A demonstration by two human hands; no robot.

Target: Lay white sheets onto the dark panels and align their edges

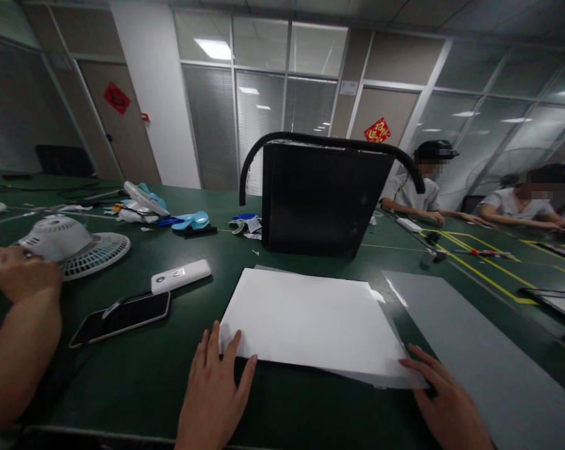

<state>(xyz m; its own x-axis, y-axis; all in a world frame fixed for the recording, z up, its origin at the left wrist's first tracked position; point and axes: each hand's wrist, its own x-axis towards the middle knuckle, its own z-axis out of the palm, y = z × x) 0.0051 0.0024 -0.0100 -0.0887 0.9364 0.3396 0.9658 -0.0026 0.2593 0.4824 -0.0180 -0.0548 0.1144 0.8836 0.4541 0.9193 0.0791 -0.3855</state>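
A white rectangular sheet [310,319] lies on the table in front of me, over a dark-edged flat piece, with translucent film showing along its right and lower edges. My left hand [217,381] rests at its near left corner, fingers spread and fingertips touching the edge. At the near right corner, my right hand [444,400] has its fingers on top and the thumb at the edge, with the corner between them. A grey flat sheet [474,337] lies to the right, partly behind that hand.
Beyond the sheet stands a black box-like panel [324,200] with a black foam strip [329,139] draped over it. Left are a phone [123,319], a white handheld device [181,275] and a fan [76,247] near another person's hand [24,275]. Two people sit at right.
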